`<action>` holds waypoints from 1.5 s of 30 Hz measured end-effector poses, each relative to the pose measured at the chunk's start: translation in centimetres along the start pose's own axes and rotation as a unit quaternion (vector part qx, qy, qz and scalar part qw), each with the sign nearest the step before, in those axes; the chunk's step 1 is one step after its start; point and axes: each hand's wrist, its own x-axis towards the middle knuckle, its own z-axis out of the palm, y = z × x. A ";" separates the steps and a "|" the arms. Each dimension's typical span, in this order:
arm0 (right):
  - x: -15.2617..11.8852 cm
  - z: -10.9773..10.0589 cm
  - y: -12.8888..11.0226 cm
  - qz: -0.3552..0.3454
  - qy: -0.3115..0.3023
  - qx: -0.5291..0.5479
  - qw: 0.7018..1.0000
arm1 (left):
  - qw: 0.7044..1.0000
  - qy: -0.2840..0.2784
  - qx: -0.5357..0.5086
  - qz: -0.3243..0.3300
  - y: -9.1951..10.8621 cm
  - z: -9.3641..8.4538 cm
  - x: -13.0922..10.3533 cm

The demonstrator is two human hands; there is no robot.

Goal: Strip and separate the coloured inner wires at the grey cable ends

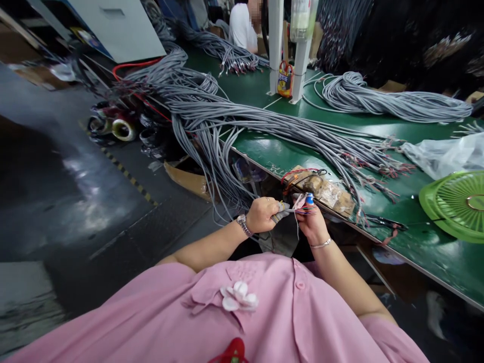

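My left hand (262, 215) is closed around the end part of a grey cable (290, 210), with grey and yellow coverings on its fingertips. Out of the cable's end fan thin coloured wires (308, 209), and my right hand (314, 226) is closed on them. A pale strip and a white thread hang at the stripped end between both hands. Something blue (310, 198) sits at the tip of a right-hand finger; whether it is worn or held I cannot make out. Just beyond my hands, a wooden block (335, 196) wrapped in clear tape lies at the table's edge.
Bundled grey cables (264, 118) stretch over the green table (260, 143) and hang off its front edge. Pliers (385, 222) lie right of the block. A green fan (459, 206) and a plastic bag (446, 154) are at the right. Behind a white post (275, 45), a person (242, 27) sits.
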 end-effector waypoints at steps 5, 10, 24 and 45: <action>-0.1 0.0 0.3 -0.013 0.007 -0.006 1.000 | 0.999 -0.012 0.034 0.034 -0.2 0.1 -0.4; -0.3 0.3 0.1 -0.011 0.011 -0.013 1.000 | 0.995 -0.017 0.078 0.066 -0.4 0.5 -1.0; -0.6 0.8 -0.2 -0.010 0.049 -0.010 0.999 | 0.995 -0.022 0.067 0.073 0.0 0.7 -0.2; -3.1 -3.4 0.5 0.089 0.026 -0.033 0.995 | 0.997 -0.037 -0.026 0.070 2.5 -3.9 -5.5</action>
